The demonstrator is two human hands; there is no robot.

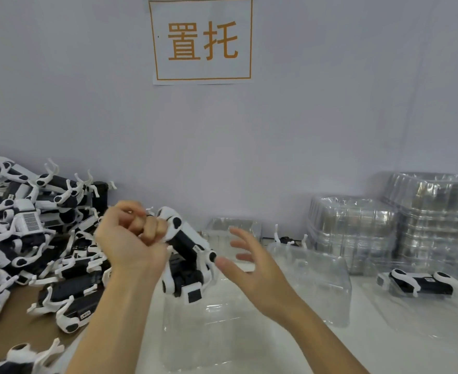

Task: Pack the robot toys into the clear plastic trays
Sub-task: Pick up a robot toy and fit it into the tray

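Fingers of the left hand (pixel 130 233) are curling tightly round the upper end of a black-and-white robot toy (pixel 187 255), gripping it so that the toy is hanging tilted in the air, its lower end pointing down toward a clear plastic tray (pixel 222 333) lying on the white table (pixel 370 354) directly beneath. The right hand (pixel 252 268) is hovering just beside the toy's right flank with its fingers spread and relaxed, holding nothing; whether the thumb is brushing the toy's round black joint cannot be told. To the left, a big pile of robot toys (pixel 33 233) is sprawling over a brown cardboard surface (pixel 20 327), white legs sticking out in every direction, one piece showing a barcode label. To the right, a packed robot toy (pixel 422 284) is lying flat on its side in another clear tray (pixel 424 314), well apart from the hands. Behind it, two stacks of empty clear trays (pixel 395 228) are standing against the pale wall (pixel 330 117), the right stack rising higher than the left. Between the stacks and the held toy, more loose clear trays (pixel 311 271) are sitting on the table, and a small black-and-white part (pixel 288 240) is peeking out behind them. High on the wall, a white paper sign (pixel 201 40) with an orange border and two orange characters is hanging above the work area.
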